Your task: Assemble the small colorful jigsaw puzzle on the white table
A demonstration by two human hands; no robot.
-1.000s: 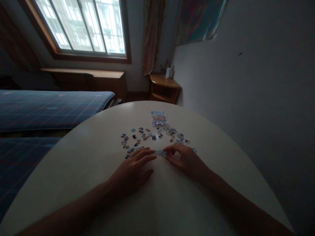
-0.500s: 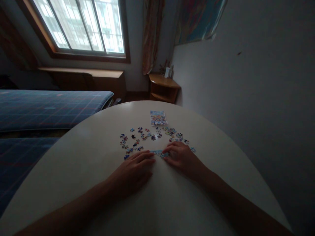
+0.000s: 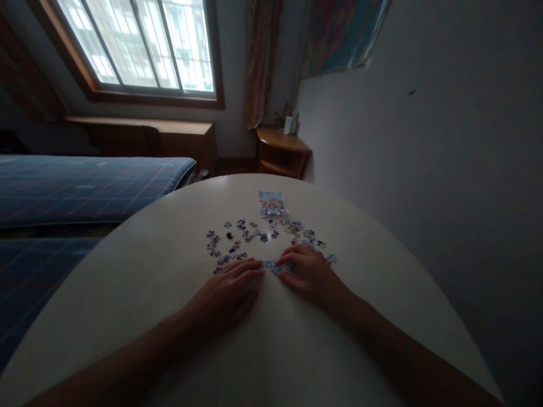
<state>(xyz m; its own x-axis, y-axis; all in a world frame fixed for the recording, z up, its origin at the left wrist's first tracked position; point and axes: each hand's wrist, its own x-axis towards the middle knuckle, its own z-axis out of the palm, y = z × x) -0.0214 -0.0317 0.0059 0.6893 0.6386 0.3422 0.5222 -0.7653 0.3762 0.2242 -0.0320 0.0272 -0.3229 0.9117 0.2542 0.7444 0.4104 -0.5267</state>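
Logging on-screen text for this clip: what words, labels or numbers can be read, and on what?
None is readable.
Picture card beyond the puzzle pieces: print too small and blurred.
Wall hanging: colours only, no letters visible.
White object on the corner shelf: too small to tell.

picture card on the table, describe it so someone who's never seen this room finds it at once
On the round white table, look past the scatter of loose puzzle pieces to the far side. The picture card lies flat there, just beyond them: the only whole rectangle, far larger than any piece.
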